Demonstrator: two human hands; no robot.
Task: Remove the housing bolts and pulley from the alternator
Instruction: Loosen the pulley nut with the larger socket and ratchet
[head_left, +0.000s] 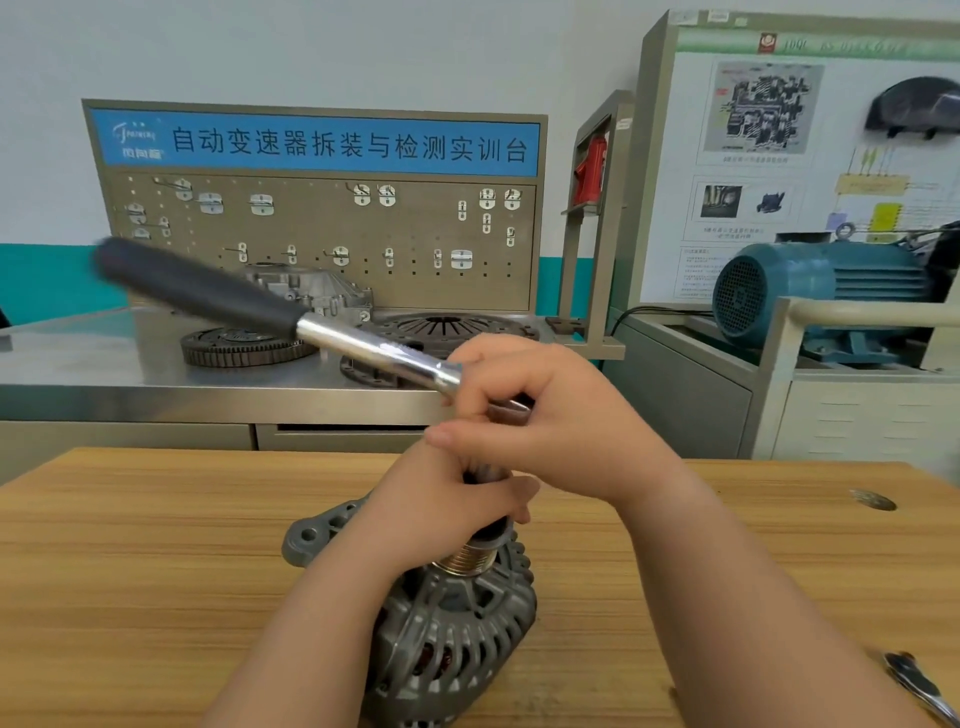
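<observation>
A grey alternator (457, 629) stands on the wooden table (130, 571) with its ribbed metal pulley (465, 562) facing up. A dark socket sits on top of the pulley, and my left hand (441, 504) is wrapped around it. My right hand (550, 415) grips the head end of a ratchet wrench (291, 319) just above my left hand. The wrench's chrome shaft and black handle stick out up and to the left, blurred. The pulley nut is hidden under the socket and my hands.
A shiny metal tool (919, 686) lies at the table's right front edge, and a small round metal part (872, 500) lies at the right. Behind stands a steel bench (104, 374) with a gear ring (244, 347), a clutch plate and a pegboard. A blue motor (821, 296) sits at right.
</observation>
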